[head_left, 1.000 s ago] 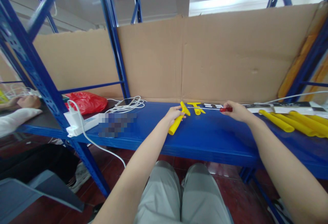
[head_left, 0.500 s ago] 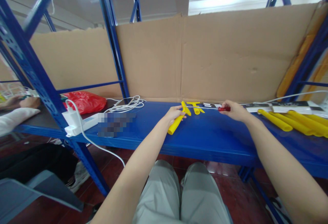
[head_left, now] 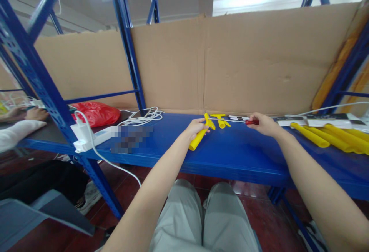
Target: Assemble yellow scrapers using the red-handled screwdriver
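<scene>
My left hand is closed around a yellow plastic T-shaped piece with a tubular handle, its head tilted up above my fingers. In my right hand is a screwdriver with a red handle. Its long thin shaft points left, to the head of the held piece; whether the tip touches it is too small to tell. Behind the shaft, a second yellow T-shaped piece lies on the blue tabletop.
Several yellow tubes lie at the right beside black-and-white packages. Leftward are a white power strip, coiled white cable and a red plastic bag. Cardboard stands behind. A co-worker's hand shows far left.
My hands, the yellow piece and the screwdriver stay almost in place. The co-worker's hand and sleeve at the far left have shifted slightly to the right.
</scene>
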`<state>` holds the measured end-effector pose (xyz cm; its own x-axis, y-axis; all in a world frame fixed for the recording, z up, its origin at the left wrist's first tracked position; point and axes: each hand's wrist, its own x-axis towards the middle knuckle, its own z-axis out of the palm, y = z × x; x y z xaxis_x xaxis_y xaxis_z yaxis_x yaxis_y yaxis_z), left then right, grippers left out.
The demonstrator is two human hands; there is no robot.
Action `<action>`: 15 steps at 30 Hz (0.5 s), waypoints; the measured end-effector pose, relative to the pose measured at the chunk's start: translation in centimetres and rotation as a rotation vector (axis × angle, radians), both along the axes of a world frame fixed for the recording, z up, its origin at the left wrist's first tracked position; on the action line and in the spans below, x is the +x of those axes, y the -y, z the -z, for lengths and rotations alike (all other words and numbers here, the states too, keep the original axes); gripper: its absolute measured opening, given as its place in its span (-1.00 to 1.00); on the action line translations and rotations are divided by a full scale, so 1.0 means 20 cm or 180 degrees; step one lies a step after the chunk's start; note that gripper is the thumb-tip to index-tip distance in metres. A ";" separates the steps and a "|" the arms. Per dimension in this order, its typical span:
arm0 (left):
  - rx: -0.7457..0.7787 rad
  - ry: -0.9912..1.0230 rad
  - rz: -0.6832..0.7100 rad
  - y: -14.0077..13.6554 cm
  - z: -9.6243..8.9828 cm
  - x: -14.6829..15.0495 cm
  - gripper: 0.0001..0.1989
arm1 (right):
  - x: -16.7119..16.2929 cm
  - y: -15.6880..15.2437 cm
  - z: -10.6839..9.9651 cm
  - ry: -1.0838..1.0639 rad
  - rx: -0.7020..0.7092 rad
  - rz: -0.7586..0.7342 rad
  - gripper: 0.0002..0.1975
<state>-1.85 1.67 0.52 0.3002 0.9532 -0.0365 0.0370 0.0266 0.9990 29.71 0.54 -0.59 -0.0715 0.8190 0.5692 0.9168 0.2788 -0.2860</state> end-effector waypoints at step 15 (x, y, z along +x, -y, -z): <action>0.0036 -0.0014 0.0029 0.00 0.00 0.00 -0.42 | -0.05 0.03 -0.02 0.0017 -0.0153 0.0070 -0.84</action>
